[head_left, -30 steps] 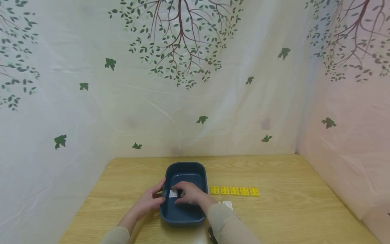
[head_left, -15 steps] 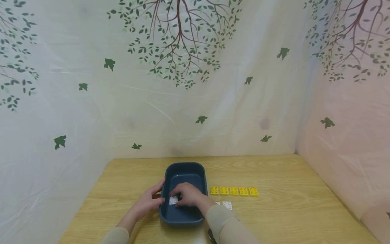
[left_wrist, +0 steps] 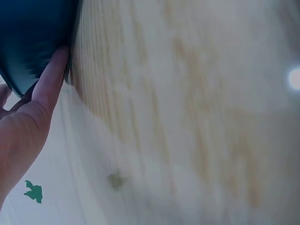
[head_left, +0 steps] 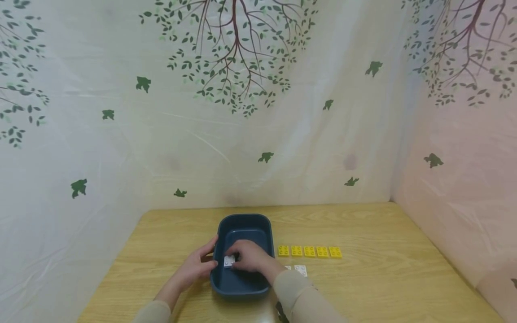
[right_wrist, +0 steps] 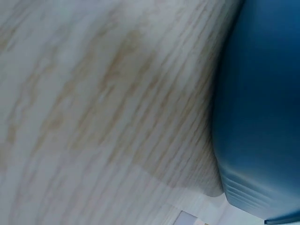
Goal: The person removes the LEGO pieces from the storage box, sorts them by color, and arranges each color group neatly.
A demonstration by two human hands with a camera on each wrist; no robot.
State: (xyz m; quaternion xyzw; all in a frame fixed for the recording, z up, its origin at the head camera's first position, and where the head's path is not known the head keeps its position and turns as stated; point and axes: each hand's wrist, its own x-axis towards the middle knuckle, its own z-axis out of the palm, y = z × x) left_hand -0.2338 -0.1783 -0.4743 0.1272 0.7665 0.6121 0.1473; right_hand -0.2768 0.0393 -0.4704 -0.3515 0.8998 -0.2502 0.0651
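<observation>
A dark blue rectangular tub (head_left: 242, 287) sits on the wooden table. My left hand (head_left: 197, 266) is at its left side, with fingers and thumb spread along the outer wall. In the left wrist view, extended fingers (left_wrist: 52, 77) lie against that wall. My right hand (head_left: 251, 256) reaches over the right rim into the tub. Its thumb and fingers pinch a white toy brick (head_left: 229, 261) with studs on top, low inside near the left wall. The right wrist view shows the tub's outer wall (right_wrist: 258, 108) but no hand.
Several yellow toy bricks (head_left: 309, 251) stand in a row right of the tub. Nearer, a white brick (head_left: 300, 270) lies on the table (head_left: 371, 278), with another partly hidden by the right wrist. Tree-printed sheeting (head_left: 202, 175) encloses the back and sides.
My right fingers have closed in around the white brick, which moved slightly nearer and then back a little inside the tub. The left hand keeps its place at the tub's side.
</observation>
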